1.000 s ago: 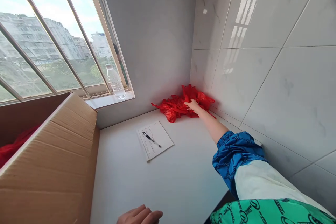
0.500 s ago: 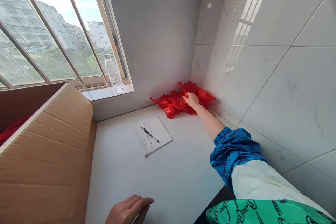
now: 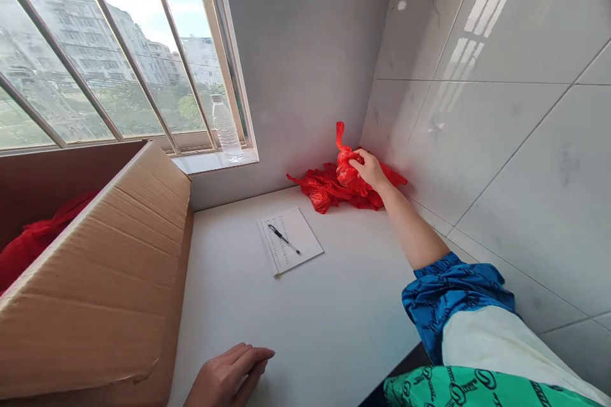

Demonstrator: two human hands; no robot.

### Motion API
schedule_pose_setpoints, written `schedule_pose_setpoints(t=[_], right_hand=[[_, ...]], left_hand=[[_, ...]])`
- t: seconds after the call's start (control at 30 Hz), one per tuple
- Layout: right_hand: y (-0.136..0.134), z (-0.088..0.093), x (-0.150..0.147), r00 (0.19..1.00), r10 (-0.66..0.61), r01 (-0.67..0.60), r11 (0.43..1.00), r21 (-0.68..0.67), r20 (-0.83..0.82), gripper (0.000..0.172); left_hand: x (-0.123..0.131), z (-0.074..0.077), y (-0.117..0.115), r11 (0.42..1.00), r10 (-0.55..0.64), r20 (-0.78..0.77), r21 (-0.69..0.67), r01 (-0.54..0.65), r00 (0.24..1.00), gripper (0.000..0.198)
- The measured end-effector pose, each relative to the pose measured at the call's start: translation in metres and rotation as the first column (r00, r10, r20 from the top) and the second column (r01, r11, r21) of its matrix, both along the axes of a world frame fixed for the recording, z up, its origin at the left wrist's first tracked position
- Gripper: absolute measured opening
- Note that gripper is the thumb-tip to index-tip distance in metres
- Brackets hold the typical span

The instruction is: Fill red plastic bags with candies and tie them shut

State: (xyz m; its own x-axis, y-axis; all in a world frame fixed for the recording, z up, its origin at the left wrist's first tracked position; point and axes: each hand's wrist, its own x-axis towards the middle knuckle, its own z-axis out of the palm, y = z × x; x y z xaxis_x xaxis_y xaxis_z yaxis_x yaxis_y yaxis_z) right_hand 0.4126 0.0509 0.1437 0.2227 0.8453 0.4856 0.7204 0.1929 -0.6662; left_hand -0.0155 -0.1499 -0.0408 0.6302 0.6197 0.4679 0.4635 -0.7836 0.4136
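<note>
At the far corner of the white table [image 3: 296, 311], my right hand [image 3: 368, 168] grips a red plastic bag [image 3: 344, 165], tied at the top, which stands up above the others. Several more crumpled red bags [image 3: 321, 196] lie beneath and beside it against the wall. My left hand [image 3: 233, 369] hovers or rests near the table's front edge, fingers pressed together and curled, with nothing visible in it. A white sheet or booklet [image 3: 303, 238] with rows of marks lies mid-table, and a black pen [image 3: 284, 239] lies across it.
On the left stands a large open cardboard box [image 3: 105, 280] with red material [image 3: 42, 235] inside. A clear bottle [image 3: 226, 130] is on the sill of the barred window. Grey wall rises behind the table, and a tiled wall [image 3: 496, 140] bounds its right side.
My right hand has taken hold of one red bag and lifted it a little above the pile. The view has turned slightly left, showing more of the box's inside.
</note>
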Motion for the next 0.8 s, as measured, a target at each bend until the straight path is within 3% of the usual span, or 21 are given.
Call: schedule_pose_setpoints(t=[0.1, 0.2, 0.3, 0.43, 0.5, 0.6, 0.7, 0.8], right_hand=[[-0.028, 0.006, -0.019, 0.958, 0.284, -0.286, 0.955, -0.075, -0.036, 0.023], [-0.054, -0.005, -0.047, 0.786, 0.582, -0.613, 0.778, -0.139, -0.211, 0.024], [-0.072, -0.029, -0.078, 0.673, 0.671, -0.735, 0.652, -0.186, -0.310, 0.023], [-0.088, -0.071, -0.113, 0.602, 0.738, -0.798, 0.545, -0.256, -0.305, 0.021], [-0.097, -0.091, -0.124, 0.587, 0.786, -0.803, 0.533, -0.268, -0.193, 0.014], [-0.110, -0.115, -0.131, 0.600, 0.800, -0.768, 0.585, -0.261, 0.027, 0.025], [-0.122, -0.127, -0.129, 0.651, 0.747, -0.708, 0.662, -0.248, 0.133, 0.037], [-0.130, -0.128, -0.124, 0.692, 0.699, -0.662, 0.714, -0.228, 0.180, 0.041]], left_hand=[[0.003, 0.013, 0.000, 0.995, 0.019, 0.041, -0.100, -0.015, 0.999, 0.017], [0.009, 0.029, 0.004, 0.954, 0.139, 0.119, -0.282, -0.101, 0.983, 0.021], [0.016, 0.042, 0.018, 0.862, 0.332, 0.301, -0.482, -0.158, 0.894, 0.030], [0.025, 0.043, 0.046, 0.773, 0.524, 0.510, -0.621, -0.129, 0.682, 0.039], [0.028, 0.038, 0.055, 0.753, 0.576, 0.538, -0.641, -0.145, 0.615, 0.039], [0.034, 0.032, 0.059, 0.730, 0.574, 0.514, -0.674, -0.114, 0.638, 0.042], [0.041, 0.037, 0.053, 0.760, 0.480, 0.417, -0.637, -0.129, 0.771, 0.045], [0.049, 0.046, 0.045, 0.883, 0.320, 0.190, -0.414, -0.220, 0.928, 0.040]])
